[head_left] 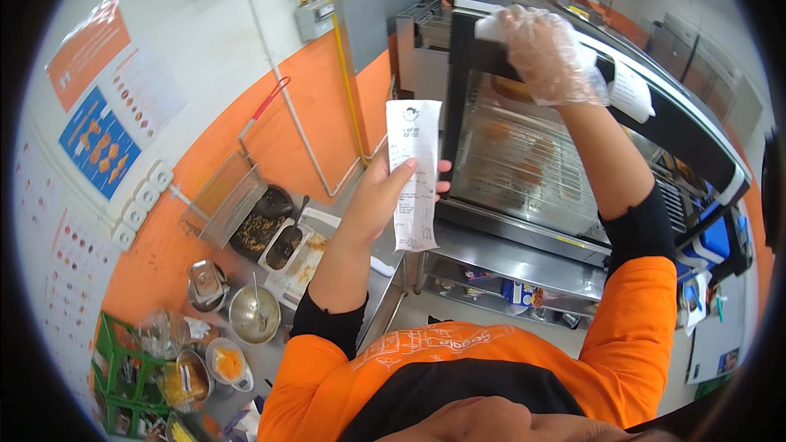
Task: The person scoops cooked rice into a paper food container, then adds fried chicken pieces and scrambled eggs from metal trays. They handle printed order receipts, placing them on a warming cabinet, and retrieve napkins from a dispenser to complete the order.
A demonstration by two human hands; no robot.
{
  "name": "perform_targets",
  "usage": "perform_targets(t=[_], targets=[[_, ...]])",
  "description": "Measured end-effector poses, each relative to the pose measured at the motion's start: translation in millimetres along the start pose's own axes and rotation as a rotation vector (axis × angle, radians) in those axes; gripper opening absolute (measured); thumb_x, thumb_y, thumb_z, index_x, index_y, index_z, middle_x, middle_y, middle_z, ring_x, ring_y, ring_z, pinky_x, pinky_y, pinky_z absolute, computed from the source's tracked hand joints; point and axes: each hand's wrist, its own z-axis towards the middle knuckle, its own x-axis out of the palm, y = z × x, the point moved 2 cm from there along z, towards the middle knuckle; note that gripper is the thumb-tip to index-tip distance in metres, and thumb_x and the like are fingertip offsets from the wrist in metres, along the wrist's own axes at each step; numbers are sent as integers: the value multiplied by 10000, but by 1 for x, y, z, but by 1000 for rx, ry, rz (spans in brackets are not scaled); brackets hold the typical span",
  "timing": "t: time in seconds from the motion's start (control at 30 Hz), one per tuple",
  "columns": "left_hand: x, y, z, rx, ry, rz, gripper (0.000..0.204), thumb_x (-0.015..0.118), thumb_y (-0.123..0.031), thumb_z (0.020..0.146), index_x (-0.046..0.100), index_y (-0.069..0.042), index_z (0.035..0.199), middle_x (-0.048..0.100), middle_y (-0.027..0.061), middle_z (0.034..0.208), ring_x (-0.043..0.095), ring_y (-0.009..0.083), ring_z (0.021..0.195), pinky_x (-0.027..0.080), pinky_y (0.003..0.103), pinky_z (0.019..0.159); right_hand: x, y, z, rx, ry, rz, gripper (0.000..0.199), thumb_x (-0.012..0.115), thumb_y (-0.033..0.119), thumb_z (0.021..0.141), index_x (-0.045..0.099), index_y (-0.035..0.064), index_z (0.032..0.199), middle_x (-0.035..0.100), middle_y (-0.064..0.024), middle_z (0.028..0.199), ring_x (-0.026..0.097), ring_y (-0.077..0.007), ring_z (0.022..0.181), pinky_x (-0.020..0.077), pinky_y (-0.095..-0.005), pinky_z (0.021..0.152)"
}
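Observation:
My left hand (381,196) grips a long white paper receipt (416,184) upright, with the thumb across its front and fingertips showing behind its right edge. My right hand (540,53), in a clear plastic glove, is raised to the top front edge of a glass-fronted food warmer (524,155). Its fingers are curled over that edge beside a white piece (489,29), which looks like paper. The glove partly hides what they close on. Another white slip (632,92) hangs on the warmer's top rail, right of my wrist. Browned food lies on racks behind the glass.
A steel counter (524,245) runs under the warmer, with a lower shelf of packages. At left are a wire fryer basket (221,200), a tray of dark crumbs (260,225), a metal bowl (254,313), a bowl of orange food (228,360) and green crates (123,372).

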Motion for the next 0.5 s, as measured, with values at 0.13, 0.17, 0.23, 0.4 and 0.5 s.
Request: perform_targets(t=[0.13,0.17,0.23,0.4,0.5], targets=[[0,-11,0,32,4,-43,438,455,-180,1082,405,22,1467,652,256,1308,704,305,1111,602,389,885,-18,-14,-2,24,-159,-19,189,654,133,935,627,102,1120,739,-90,956,731,-300,876,571,-425,770],[1,-11,2,60,13,-38,439,455,-181,1082,406,21,1469,653,251,1312,702,287,1111,591,375,894,-25,-27,-6,50,-323,69,145,652,142,943,628,100,1079,737,-108,909,729,-320,839,566,-440,738],[-2,-10,10,117,29,-24,441,455,-183,1083,409,19,1472,655,240,1320,697,253,1112,568,348,913,-61,-37,-21,44,-565,388,148,630,170,974,669,77,1081,711,-167,876,714,-360,829,540,-463,736],[-4,-20,61,191,-123,349,500,622,-151,1012,435,-5,1451,690,96,1110,632,135,1071,514,320,920,-104,-77,-71,387,-512,538,294,695,190,992,698,130,1280,711,-95,1251,647,-235,1217,515,-378,1062],[26,-28,116,585,-147,469,589,656,-104,979,389,-27,1498,659,106,1122,639,160,1036,523,325,895,-94,-119,-101,362,-587,806,291,706,186,985,703,131,1270,709,-114,1246,657,-239,1202,510,-377,1077]])
